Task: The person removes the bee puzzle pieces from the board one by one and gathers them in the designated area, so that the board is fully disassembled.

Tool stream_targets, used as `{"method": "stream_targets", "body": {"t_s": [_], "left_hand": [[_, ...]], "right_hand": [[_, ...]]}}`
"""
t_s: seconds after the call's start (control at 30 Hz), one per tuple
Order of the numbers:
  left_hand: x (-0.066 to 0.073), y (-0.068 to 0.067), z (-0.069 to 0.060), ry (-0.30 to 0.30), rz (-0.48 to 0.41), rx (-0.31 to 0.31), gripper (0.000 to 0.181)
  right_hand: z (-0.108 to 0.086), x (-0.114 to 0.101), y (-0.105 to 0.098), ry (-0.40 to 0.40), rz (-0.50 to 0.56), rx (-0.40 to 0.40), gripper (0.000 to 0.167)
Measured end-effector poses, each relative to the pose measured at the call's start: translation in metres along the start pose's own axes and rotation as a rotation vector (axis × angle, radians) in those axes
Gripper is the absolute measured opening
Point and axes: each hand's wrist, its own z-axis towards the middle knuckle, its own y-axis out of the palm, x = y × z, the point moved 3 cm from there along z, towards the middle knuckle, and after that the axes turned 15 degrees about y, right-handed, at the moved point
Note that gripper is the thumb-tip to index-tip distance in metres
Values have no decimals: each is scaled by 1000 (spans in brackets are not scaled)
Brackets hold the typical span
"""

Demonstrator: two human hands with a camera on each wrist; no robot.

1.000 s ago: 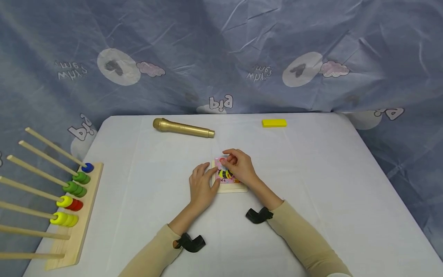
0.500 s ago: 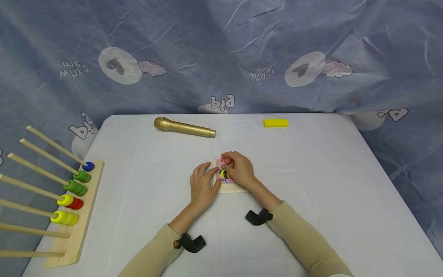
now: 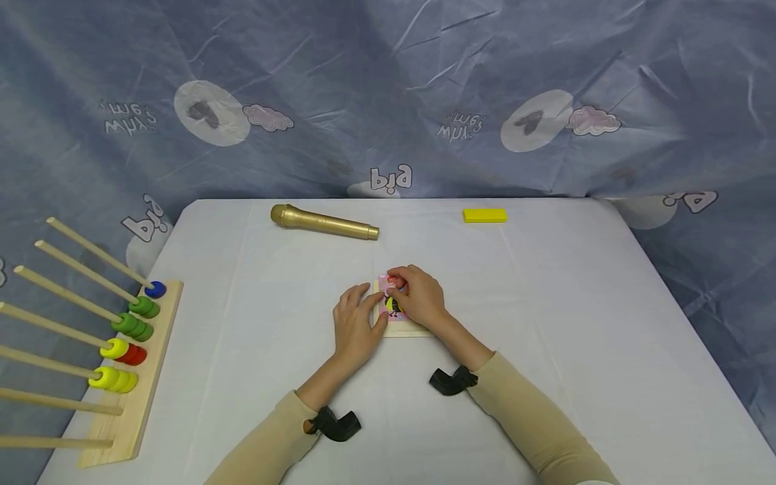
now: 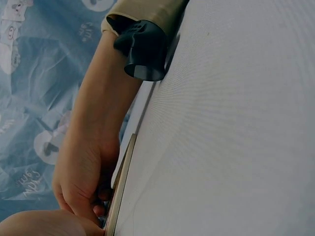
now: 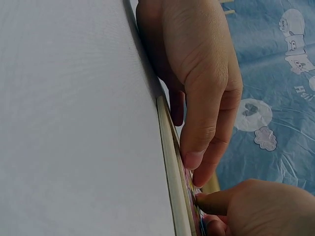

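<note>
Pink bee board (image 3: 393, 312) lies just right of the relaxed, spread left hand (image 3: 354, 329) and partly beneath the right hand (image 3: 422, 296), whose fingers bend; whether they grip anything, I can't tell.

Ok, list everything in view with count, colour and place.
Board: one, pink and pale wood, centre.
Mic: one, gold, far side, left of centre.
Block: one, yellow, far side, right of centre.
Rack: one, pale wood, left end.
Beads: several, blue, green, red and yellow, on the rack.
Table: one, white, foreground.
Curtain: one, blue-grey, behind the table.
Sleeves: two, beige, near side.
Wrist devices: two, black, by the sleeves.
Left hand: one, board's left edge.
Right hand: one, over the board.
</note>
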Motion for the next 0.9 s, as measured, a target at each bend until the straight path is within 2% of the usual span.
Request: {"method": "stream_targets", "body": {"t_s": [0.33,0.67,0.77,0.9], "left_hand": [[0,0,0,-7,5,-14,35],[0,-1,1,-2,19,-14,36],[0,-1,1,1,15,-7,35],[1,-1,1,-4,5,-4,35]], "right_hand": [[-1,0,-1,-18,40,13,31],[-4,-1,-4,-100,114,30,25],[-5,-2,-7,-126,177,23,22],[-5,-5,-22,-141,317,16,19]]}}
